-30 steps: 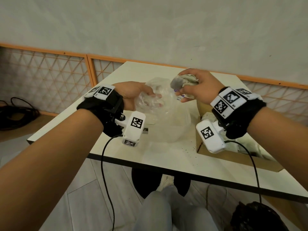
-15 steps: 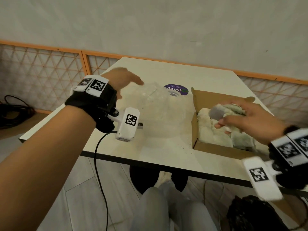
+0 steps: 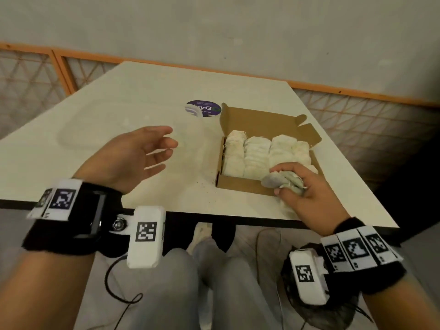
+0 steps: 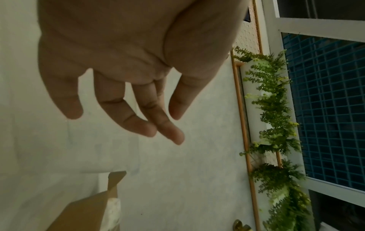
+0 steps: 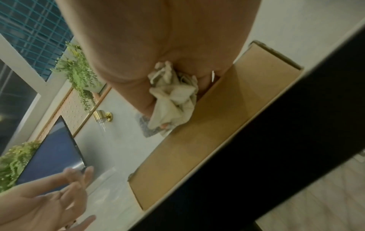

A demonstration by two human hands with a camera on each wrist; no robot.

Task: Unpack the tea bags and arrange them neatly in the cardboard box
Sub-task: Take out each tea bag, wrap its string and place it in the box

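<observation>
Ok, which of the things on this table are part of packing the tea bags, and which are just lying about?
Part of the job:
- cardboard box, open, with rows of tea bags inside
- bunch of tea bags gripped in the right hand at the box's near edge
- clear plastic bag, lying flat
- left hand, open, holding nothing

Just lying about:
- purple round sticker
- table

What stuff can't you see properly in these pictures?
- Near right corner of the cardboard box, head view: covered by the right hand.
- How many tea bags it holds, right wrist view: bunched together.
- Round sticker lettering, head view: blurred.
- Box contents, left wrist view: cut off at the bottom edge.
</observation>
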